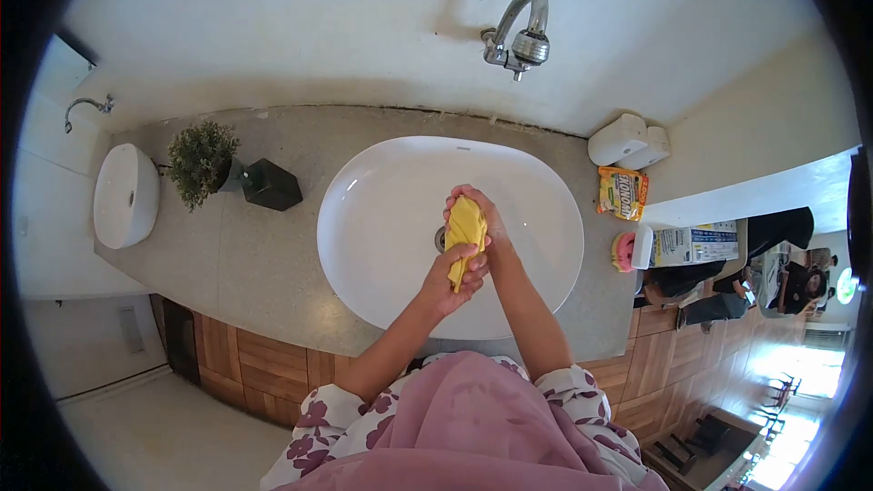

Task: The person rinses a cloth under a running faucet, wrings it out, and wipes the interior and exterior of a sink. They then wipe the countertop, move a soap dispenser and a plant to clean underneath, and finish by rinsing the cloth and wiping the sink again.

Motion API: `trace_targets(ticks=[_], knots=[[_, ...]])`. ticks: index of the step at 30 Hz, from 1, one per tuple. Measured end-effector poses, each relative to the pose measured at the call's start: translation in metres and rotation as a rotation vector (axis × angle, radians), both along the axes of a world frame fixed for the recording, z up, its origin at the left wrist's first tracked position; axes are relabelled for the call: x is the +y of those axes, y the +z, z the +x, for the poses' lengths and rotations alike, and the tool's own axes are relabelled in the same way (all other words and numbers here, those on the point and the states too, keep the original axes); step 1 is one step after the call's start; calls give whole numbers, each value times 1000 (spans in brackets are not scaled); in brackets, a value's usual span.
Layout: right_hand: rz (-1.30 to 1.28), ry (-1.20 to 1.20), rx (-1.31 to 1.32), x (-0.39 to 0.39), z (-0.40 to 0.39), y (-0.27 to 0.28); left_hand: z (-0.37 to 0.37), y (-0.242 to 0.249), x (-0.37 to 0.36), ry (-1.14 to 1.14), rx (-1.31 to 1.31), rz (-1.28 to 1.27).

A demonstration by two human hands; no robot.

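A bunched yellow cloth (465, 224) is held above the white oval basin (382, 209), near its drain (440, 238). My left hand (451, 275) grips the lower end of the cloth, fingers wrapped round it. Higher up, my right hand (486, 209) is closed round the upper part from the far and right side. The cloth looks folded and squeezed between both hands. Part of the drain is hidden behind the cloth and fingers.
A curved metal faucet (527, 32) juts from the wall beyond the basin. Leftward on the grey counter (300, 282) are a potted plant (202, 162), a dark box-shaped container (272, 185) and a second basin (127, 195). White containers (619, 138) and a yellow packet (623, 193) stand right; people sit farther off.
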State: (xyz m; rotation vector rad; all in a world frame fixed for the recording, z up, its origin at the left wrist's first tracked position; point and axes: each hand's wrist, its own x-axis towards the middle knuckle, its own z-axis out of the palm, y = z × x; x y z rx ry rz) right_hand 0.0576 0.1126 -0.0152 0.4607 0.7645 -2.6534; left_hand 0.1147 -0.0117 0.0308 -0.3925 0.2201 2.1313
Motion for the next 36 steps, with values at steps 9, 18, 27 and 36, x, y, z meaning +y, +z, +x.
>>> trace_targets(ticks=[9, 18, 27, 36], knots=[[430, 95, -66, -1, -9, 5, -12, -7, -8, -226, 244, -501], [723, 168, -65, -2, -12, -13, -11, -17, 0, -296, 443, -929], [1629, 302, 225, -7, -12, -36, -4, -51, 3, -457, 949, -1360], [2024, 821, 390, -29, 13, 6, 18, -57, 11, -694, 1361, -1603]])
